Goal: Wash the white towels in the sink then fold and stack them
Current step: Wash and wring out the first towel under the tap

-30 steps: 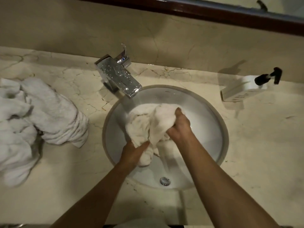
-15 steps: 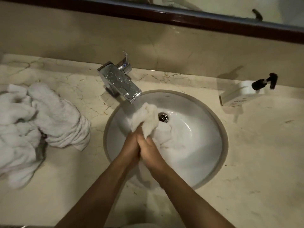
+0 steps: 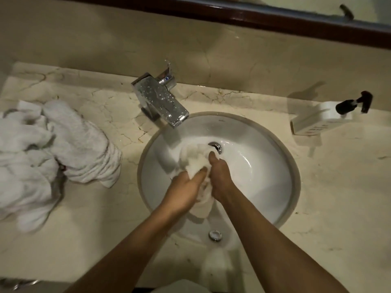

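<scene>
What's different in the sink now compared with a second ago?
The hands came together: the left hand and right hand now squeeze the towel into a tight wad, where it was earlier spread between them. The towel pile, tap and soap bottle stayed put.

Two bare forearms enter from the lower edge of the view. No sleeve, cuff or glove shows on either arm up to the frame edge. The left hand (image 3: 183,190) is bare: no ring, watch, strap or band is visible on the fingers or wrist. The right hand (image 3: 220,176) is likewise bare, with no jewellery or covering on the parts that show. Both forearms are slim and even in outline. Fingernail detail is too blurred to tell.
</scene>
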A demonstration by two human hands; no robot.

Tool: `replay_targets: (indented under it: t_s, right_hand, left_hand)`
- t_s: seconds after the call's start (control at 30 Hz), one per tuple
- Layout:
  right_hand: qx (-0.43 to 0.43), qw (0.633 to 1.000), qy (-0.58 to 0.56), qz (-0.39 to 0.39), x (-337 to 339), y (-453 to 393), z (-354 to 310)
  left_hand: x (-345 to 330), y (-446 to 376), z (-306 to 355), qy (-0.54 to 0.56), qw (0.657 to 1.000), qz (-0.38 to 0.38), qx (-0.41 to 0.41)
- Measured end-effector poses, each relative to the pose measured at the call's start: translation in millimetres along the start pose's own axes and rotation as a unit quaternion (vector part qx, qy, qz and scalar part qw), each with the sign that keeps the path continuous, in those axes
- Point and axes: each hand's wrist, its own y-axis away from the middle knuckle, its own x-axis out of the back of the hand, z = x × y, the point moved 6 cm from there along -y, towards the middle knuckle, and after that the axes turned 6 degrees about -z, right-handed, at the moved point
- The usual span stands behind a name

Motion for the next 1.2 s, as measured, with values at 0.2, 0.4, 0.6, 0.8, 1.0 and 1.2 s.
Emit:
replay_targets:
  t_s: [0.2, 0.4, 0.6, 0.8, 1.0, 1.2]
  right_hand:
    - [0.038, 0.985, -0.028, 0.167, 89, -5, -15]
    - [0.119, 0.951, 0.285, 0.015, 91, -7, -33]
    - [0.098, 0.946, 0.309, -0.02, 40, -9, 42]
    - [0.012, 1.0, 0.022, -0.018, -10, 24, 57]
    - [0.048, 0.992, 0.077, -0.092, -36, 38, 43]
    - [-0.001, 0.999, -0.014, -0.04, -3, -4, 26]
  left_hand:
    - [63, 11, 11, -0.028, 0.991, 0.057, -0.115]
    - [44, -49, -20, -0.189, 0.978, -0.059, 0.063]
    - [13, -94, -51, -0.328, 0.943, -0.013, 0.056]
    - [-6, -90, -77, 0.211, 0.967, 0.029, 0.137]
    - [4, -70, -47, 0.079, 0.994, 0.075, 0.014]
    - [-8, -35, -30, -0.018, 0.999, -0.001, -0.035]
